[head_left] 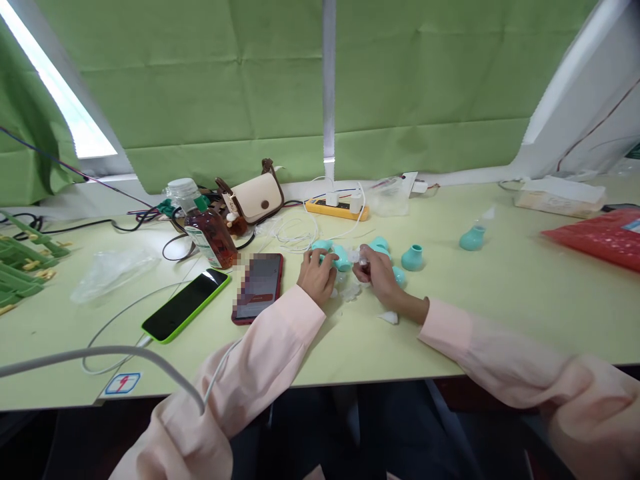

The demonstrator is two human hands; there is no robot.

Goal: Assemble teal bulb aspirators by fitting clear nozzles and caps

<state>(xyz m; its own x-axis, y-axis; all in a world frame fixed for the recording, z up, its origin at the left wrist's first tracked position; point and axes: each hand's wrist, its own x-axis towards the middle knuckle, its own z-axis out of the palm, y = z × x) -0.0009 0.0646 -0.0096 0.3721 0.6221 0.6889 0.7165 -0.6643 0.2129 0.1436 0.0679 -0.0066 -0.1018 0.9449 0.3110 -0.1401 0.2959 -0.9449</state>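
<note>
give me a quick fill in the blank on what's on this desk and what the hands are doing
1. The phone left of the red phone has a ____ case.
2. Both hands, the left hand and the right hand, work on small ____-coloured plastic parts.
3. The bottle of brown drink stands just in front of a small cream ____.
4. The wall behind the table is hung with ____ cloth.

Missing words: green; teal; bag; green

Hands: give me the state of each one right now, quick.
Left hand: closed on a teal plastic part on the table.
Right hand: fingers curled around a small clear piece; how firmly cannot be told.
</note>
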